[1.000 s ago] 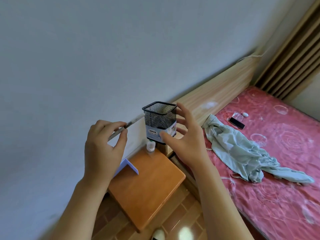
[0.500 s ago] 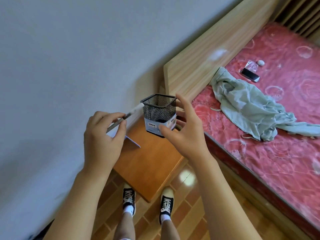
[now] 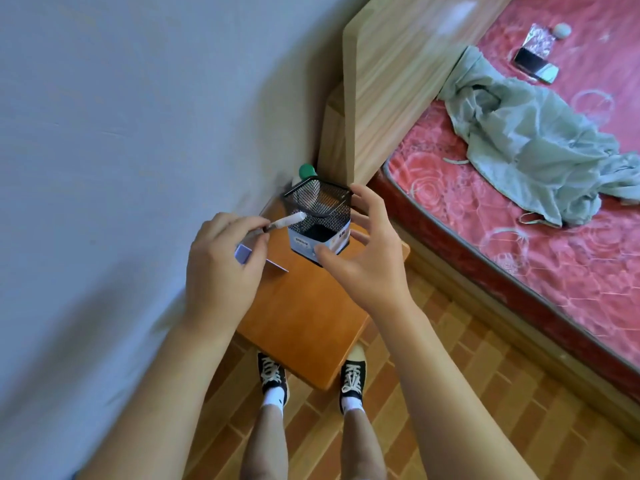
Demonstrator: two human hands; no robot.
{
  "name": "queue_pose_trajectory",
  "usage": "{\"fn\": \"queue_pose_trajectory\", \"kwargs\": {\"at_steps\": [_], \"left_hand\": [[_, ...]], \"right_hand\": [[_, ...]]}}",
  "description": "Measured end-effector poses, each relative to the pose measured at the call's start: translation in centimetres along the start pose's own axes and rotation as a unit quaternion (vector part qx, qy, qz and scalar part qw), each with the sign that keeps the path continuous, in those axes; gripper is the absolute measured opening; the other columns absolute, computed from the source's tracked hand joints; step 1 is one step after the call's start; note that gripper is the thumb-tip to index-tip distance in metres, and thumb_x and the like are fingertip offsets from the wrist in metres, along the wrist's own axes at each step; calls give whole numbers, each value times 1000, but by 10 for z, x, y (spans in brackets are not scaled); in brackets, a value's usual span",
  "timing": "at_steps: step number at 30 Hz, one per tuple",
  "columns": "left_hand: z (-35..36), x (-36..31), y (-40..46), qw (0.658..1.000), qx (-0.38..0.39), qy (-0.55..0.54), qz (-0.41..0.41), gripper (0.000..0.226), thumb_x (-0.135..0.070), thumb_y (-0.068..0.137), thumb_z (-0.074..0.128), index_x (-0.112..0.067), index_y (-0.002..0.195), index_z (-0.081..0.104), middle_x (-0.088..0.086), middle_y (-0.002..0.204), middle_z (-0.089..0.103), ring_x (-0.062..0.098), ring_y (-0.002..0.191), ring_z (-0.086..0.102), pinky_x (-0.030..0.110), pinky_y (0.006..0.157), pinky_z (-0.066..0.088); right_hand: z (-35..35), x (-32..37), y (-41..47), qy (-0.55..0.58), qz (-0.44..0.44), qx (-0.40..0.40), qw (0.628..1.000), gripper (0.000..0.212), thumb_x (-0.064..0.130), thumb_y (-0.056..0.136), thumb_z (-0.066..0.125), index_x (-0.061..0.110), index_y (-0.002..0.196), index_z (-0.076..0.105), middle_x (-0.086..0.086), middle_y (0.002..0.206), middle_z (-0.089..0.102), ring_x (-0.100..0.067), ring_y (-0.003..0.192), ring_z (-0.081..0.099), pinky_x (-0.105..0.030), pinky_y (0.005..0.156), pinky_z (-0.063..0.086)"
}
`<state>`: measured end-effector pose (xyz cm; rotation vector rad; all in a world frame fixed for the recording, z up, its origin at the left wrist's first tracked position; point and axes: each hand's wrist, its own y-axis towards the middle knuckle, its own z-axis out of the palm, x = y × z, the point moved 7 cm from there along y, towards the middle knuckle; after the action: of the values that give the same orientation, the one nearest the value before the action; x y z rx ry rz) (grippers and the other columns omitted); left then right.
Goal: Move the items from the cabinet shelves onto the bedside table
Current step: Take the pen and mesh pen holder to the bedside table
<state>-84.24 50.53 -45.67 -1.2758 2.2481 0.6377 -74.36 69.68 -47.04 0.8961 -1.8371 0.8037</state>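
Since the earlier frame, mesh pen holder is coming down over the bedside table, right hand gripping its sides. Looks light, stiff; grip walls, not rim. Mouth is pointing up. Left hand is pinching a pen, axis slanting up-right toward the holder.

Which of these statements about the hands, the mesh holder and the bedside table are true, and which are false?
1. The right hand grips the black mesh pen holder. True.
2. The left hand is empty. False: it pinches a white pen.
3. The mesh pen holder is over the bed. False: it is over the bedside table.
4. A green-capped bottle stands behind the holder. True.
5. A phone lies on the bed. True.
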Motion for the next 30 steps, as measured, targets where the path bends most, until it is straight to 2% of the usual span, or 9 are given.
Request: {"fn": "queue_pose_trajectory", "kwargs": {"at_steps": [6, 9, 14, 18, 23, 26, 30], "left_hand": [[37, 41, -6, 1000, 7, 24, 5, 19, -11, 95, 73, -10, 114, 77, 5, 106, 69, 24, 98, 62, 27, 81, 48], [58, 65, -13, 999, 13, 36, 5, 20, -11, 95, 74, -11, 115, 78, 5, 106, 68, 22, 98, 60, 26, 81, 45], [87, 96, -23, 995, 8, 89, 53, 18, -10, 97, 72, -11, 114, 78, 8, 103, 67, 30, 94, 58, 46, 78, 51], [105, 115, -28, 991, 1, 105, 80, 17, -11, 97, 71, -13, 112, 79, 8, 102, 68, 31, 92, 58, 43, 82, 48], [124, 136, -29, 990, 20, 112, 88, 18, -12, 97, 71, -11, 113, 79, 10, 105, 69, 33, 95, 60, 47, 83, 50], [129, 143, -25, 989, 19, 114, 88, 18, -13, 96, 71, -13, 112, 80, 8, 104, 69, 33, 94, 59, 44, 82, 49], [130, 148, -26, 990, 18, 113, 88, 17, -13, 96, 71, -15, 111, 80, 7, 104, 69, 32, 95, 59, 45, 82, 49]], "right_hand": [[31, -52, 9, -6, -4, -16, 1000, 86, 16, 79, 88, 25, 151, 41, 13, 145, 55, 4, 130, 54, -14, 101, 48], [46, -81, 12, -8, -11, -14, 1000, 85, 14, 79, 89, 22, 149, 42, 12, 146, 55, -1, 134, 54, -17, 104, 49], [71, -126, 17, -6, -28, -11, 1000, 84, 17, 81, 90, 17, 149, 41, 25, 139, 53, -7, 139, 53, -26, 110, 50], [86, -159, 25, -17, -40, -23, 999, 83, 16, 80, 92, 16, 148, 43, 8, 143, 59, -8, 139, 54, -35, 106, 55], [107, -194, 36, -28, -46, -19, 998, 83, 9, 80, 92, 14, 147, 44, 4, 143, 61, -10, 140, 54, -40, 103, 58], [117, -204, 40, -31, -61, -20, 997, 82, 7, 80, 90, 13, 147, 44, 1, 143, 61, -12, 139, 56, -42, 102, 59], [127, -213, 42, -39, -72, -32, 996, 78, 7, 81, 87, 9, 147, 45, 0, 143, 59, -4, 136, 55, -39, 103, 58]]}}
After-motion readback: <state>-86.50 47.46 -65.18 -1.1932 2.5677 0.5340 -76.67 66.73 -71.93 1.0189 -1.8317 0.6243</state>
